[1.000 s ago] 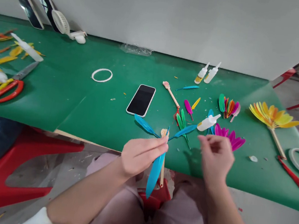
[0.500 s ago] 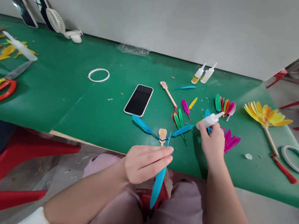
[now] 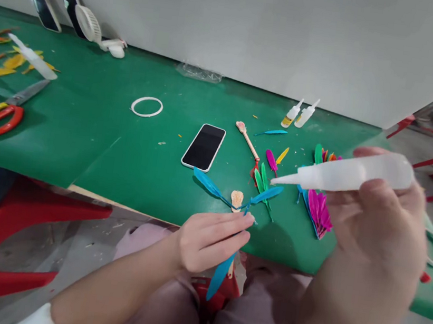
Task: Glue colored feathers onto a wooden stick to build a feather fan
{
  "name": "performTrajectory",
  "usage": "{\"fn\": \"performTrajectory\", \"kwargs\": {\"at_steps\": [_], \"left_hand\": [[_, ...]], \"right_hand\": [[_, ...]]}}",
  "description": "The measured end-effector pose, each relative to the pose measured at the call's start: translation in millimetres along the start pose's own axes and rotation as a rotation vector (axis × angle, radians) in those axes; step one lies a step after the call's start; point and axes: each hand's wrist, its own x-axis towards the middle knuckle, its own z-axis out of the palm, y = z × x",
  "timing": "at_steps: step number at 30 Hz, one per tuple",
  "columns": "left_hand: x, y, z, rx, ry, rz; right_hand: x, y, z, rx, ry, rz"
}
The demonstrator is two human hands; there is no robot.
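Partition (image 3: pixel 233 31): pale grey, backs full width of work area. Green bench (image 3: pixel 153 159) runs in front of it, wood edge exposed at near L side. Red stool (image 3: pixel 28 201) at lower L, below bench level.

R hand (image 3: pixel 378 236): raised, nearest cam., well clear of bench top. R grip closed round white bottle (image 3: pixel 358 173), thumb on near side; bottle approx. horiz., nozzle pointing L. Nozzle tip overlaps green feathers (image 3: pixel 265 181) in view, just above R-side blue feather; contact: can't tell.

L hand (image 3: pixel 214 241): at near bench edge, fingers together & extended. L grip pinching blue-feathered stick (image 3: pixel 237 199) at its upper part; rounded end shows above fingers, lower end below. Two blue feathers spread up & out in a V at rounded end; third hangs below L hand, upper part mostly covered by fingers.

Scissors (image 3: pixel 19 98): far L, red + yellow handles, blades open state unclear. Phone (image 3: pixel 204 147): flat, screen dark, approx. mid-bench, its near edge close to L blue feather tip. Magenta feathers (image 3: pixel 318 211): fanned bunch, beside R hand. White ring (image 3: pixel 143 115): flat, L of phone. Second stick (image 3: pixel 248 138): R of phone, red tassel at near end. Two small bottles (image 3: pixel 291 116) upright near partition. Loose yellow feather (image 3: pixel 282 155): smallest, next to a magenta one
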Motion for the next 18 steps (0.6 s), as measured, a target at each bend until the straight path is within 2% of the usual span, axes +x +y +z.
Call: {"fn": "performTrajectory", "kwargs": {"at_steps": [6,12,15,18], "left_hand": [[-2,-1,4.8,0.009,-0.015,-0.072],[-5,-4,12.1,-0.006,-0.009,-0.089],[-6,-6,14.4,0.001,0.041,-0.057],[-8,-7,14.3,-0.014,0.006,-0.085]], "right_hand": [[-2,22,20,-0.102,0.014,0.1],[-1,40,19,-0.29,-0.146,0.105],[-2,42,17,-0.284,-0.249,0.175],[-2,43,16,-0.281,-0.297,0.261]]}}
